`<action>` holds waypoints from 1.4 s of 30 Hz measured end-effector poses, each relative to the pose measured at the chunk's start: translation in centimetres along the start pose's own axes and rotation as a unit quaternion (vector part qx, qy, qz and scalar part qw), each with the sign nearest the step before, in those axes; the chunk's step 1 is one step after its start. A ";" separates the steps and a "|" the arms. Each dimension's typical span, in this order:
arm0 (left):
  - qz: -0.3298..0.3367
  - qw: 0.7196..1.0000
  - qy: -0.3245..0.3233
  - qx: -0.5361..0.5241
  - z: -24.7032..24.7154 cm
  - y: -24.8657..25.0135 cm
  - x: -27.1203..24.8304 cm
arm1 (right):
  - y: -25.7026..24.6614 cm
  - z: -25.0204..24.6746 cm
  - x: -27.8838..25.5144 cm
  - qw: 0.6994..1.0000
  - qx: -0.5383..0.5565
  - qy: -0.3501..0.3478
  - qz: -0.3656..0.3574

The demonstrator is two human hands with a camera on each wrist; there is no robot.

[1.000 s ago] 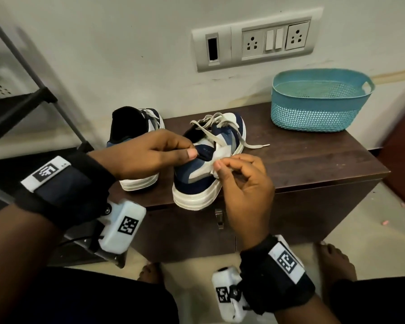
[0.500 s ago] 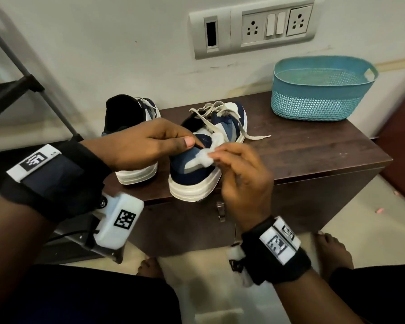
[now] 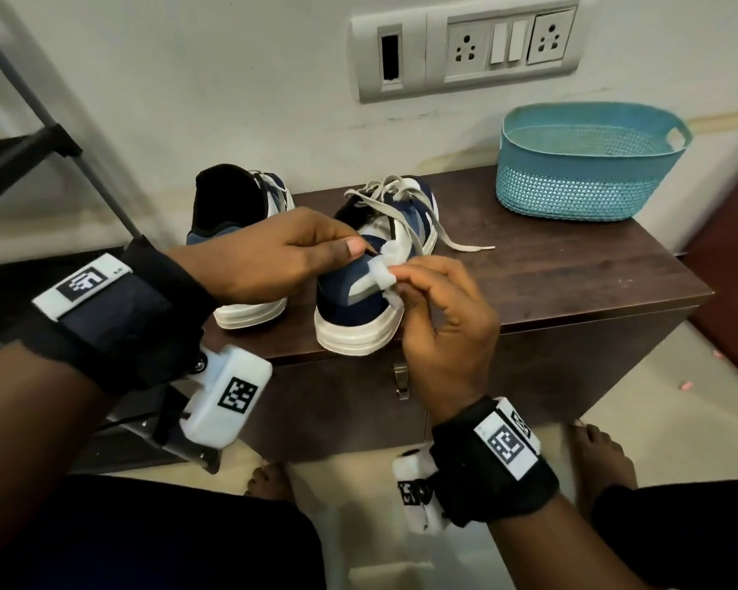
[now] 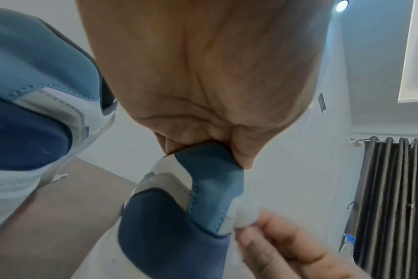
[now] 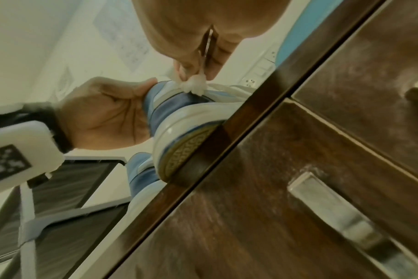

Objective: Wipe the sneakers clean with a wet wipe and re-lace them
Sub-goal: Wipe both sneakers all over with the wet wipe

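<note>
Left hand [image 3: 269,253] curled over the heel of the nearer sneaker [image 3: 358,300], thumb and fingers [image 4: 241,156] clamped on the top of the blue heel collar. Right hand [image 3: 448,317] just right of that grip, fingers [image 3: 405,272] together and pinching a bunched white wet wipe [image 3: 384,270]. Wipe pressed against the right rear side of the same sneaker, directly below and beside the left thumb tip, touching the white and blue panel there. In the left wrist view, wipe [image 4: 245,217] sitting at the seam under the pinched collar, right fingertips right behind it. In the right wrist view, wipe [image 5: 193,86] squeezed between thumb and forefinger against the upper, heel of the sole overhanging the front edge of the counter [image 5: 227,132]. Loose grey-white laces [image 3: 401,210] spread over the tongue beyond both hands, one end trailing onto the counter to the right. Second sneaker [image 3: 239,232] standing left of the held one, mostly under the left hand and wrist. Teal basket [image 3: 580,185] well apart from the fingers, far right at the back of the counter.
</note>
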State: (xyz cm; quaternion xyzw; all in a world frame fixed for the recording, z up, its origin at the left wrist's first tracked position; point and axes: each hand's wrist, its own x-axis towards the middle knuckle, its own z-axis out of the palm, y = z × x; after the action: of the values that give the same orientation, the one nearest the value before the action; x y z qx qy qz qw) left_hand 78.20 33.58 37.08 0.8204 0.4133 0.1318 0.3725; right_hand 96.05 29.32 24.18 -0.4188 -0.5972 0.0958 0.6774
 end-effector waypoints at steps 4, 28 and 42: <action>-0.002 1.000 -0.003 0.012 0.1 0.0 0.2 | 1.7 -0.8 -0.1 0.983 0.075 0.051 0.162; -0.015 1.000 0.006 0.022 0.1 -0.1 0.6 | -1.8 -0.1 -1.7 0.997 0.042 -0.007 0.065; -0.031 0.999 0.004 0.021 -0.1 0.3 0.1 | -0.3 -0.8 -0.3 0.985 0.063 -0.066 0.147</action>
State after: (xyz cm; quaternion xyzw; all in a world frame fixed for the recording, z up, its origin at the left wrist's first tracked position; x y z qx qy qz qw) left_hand 78.44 33.58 37.36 0.8144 0.4425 0.1152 0.3574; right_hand 96.63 28.61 24.22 -0.4509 -0.5653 0.2593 0.6402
